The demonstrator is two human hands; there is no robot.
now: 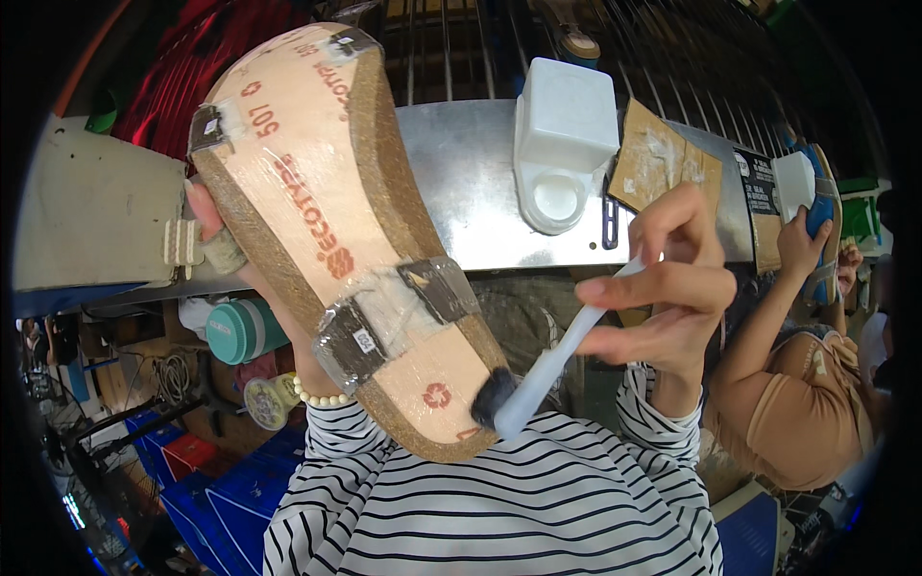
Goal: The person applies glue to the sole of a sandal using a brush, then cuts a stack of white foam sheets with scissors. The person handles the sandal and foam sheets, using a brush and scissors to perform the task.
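Note:
My left hand (pixel 206 213) grips a sandal footbed (pixel 298 182) from its left edge, with its fingertips showing there and the rest hidden behind. The footbed's underside faces up, pale beige with red print and a brown cork-like rim. Dark strap ends, covered in clear film, are folded onto it near both ends. A white-handled brush (pixel 557 360) is pinched between the thumb and fingers of my right hand (pixel 667 283). Its black bristles touch the rim at the footbed's lower right end.
Beyond my hands runs a metal bench (pixel 461 182) bearing a white plastic glue pot (pixel 567 125) and a stained cardboard piece (pixel 667 158). Metal rods (pixel 451 48) lie behind it. At right, a co-worker (pixel 797 384) holds a blue shoe (pixel 821 216). A teal container (pixel 240 331) stands lower left.

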